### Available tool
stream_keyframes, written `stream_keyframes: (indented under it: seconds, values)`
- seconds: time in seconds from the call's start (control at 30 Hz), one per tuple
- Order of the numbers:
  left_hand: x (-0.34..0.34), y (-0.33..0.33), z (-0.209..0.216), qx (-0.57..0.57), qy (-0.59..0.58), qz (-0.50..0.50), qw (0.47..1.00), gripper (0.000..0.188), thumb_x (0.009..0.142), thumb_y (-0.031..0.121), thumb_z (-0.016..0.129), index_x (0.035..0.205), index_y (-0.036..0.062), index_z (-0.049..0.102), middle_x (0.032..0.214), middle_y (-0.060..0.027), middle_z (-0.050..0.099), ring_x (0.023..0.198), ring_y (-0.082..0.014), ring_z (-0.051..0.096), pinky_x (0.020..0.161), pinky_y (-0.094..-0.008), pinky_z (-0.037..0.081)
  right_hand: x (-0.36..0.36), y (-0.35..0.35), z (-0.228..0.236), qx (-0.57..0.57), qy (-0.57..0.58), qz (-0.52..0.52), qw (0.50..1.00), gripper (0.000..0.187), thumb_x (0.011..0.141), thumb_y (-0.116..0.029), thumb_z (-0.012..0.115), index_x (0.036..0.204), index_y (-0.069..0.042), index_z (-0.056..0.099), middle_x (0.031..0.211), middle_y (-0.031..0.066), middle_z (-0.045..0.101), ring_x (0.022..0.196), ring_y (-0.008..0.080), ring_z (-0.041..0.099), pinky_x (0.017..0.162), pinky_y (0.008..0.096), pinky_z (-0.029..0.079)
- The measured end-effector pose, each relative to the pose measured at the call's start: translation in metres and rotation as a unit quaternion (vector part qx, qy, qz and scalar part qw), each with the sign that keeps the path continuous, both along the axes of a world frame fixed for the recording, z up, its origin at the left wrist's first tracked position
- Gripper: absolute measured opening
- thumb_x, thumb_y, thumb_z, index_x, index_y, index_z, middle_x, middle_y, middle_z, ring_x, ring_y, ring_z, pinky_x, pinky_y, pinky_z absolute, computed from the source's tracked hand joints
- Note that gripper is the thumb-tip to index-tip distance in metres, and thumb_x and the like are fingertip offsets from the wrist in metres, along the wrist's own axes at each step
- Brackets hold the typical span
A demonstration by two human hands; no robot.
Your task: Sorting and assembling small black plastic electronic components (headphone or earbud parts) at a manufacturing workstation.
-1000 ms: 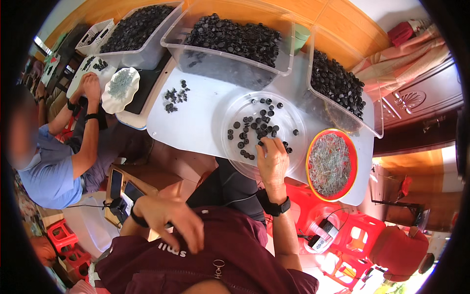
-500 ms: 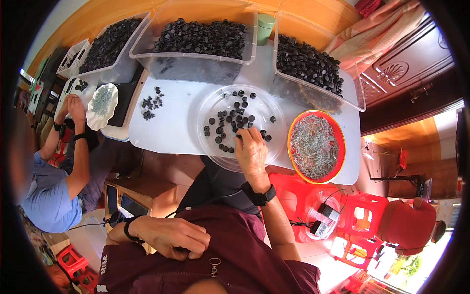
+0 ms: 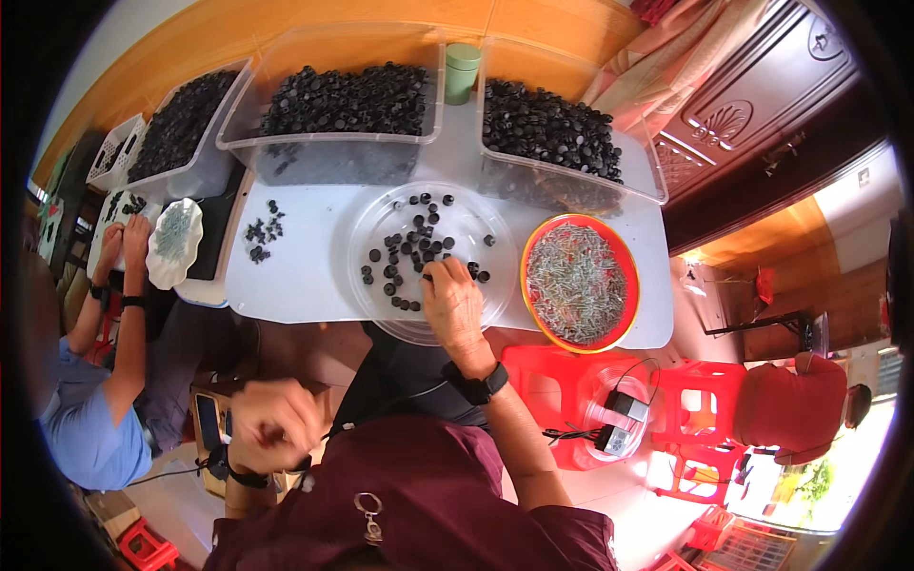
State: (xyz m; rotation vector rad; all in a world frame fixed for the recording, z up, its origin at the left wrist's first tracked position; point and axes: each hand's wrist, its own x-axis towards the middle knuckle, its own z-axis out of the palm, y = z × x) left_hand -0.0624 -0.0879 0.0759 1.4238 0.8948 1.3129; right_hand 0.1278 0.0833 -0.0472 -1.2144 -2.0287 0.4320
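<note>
Presently, the right hand [image 3: 454, 306] is over the clear round tray [image 3: 474, 219], its fingers bent and fingertips drawn close together. Whether a part is gripped cannot be determined; dark pieces sit against or just under the tips. The black round parts [image 3: 419, 235] lie mostly ahead and left of these fingers, with a few immediately right. The red bowl [image 3: 622, 250] of thin pale pins [image 3: 576, 284] stands right of them, near but apart. The left hand [image 3: 278, 419] is off the table [image 3: 305, 285], well behind and left, loosely curled and blurred; its contents cannot be made out. Risks noted: knuckles could scatter neighbouring parts, owing to crowding; the tray could tip if the wrist bears on its near edge, which appears to overhang.
</note>
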Motion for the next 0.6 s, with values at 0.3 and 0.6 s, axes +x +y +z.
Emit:
stream_keyframes:
  seconds: [0.3, 0.6]
  values:
    - [0.029, 0.062, -0.060, -0.190, -0.035, 0.117, 0.974, 0.012, 0.085, -0.002, 0.058, 0.097, -0.0031, 0.058, 0.088, -0.0040, 0.058, 0.079, -0.0070, 0.056, 0.070, -0.0207, 0.047, 0.003, -0.021, 0.026, -0.050, 0.097, 0.012, 0.994, 0.019, 0.072, 0.002, 0.062, 0.090, -0.004, 0.059, 0.085, 0.0095, 0.059, 0.069, 0.0276, 0.061, 0.057, 0.0337, 0.049]
    - [0.061, 0.092, -0.087, -0.214, -0.138, 0.127, 0.959, 0.009, 0.081, 0.000, 0.064, 0.088, -0.0005, 0.058, 0.081, -0.0036, 0.062, 0.074, -0.0090, 0.060, 0.068, -0.0213, 0.048, 0.003, -0.054, 0.057, 0.020, 0.076, 0.065, 0.995, 0.035, 0.066, 0.003, 0.064, 0.099, -0.005, 0.054, 0.084, 0.0088, 0.058, 0.072, 0.0275, 0.059, 0.059, 0.0354, 0.049]
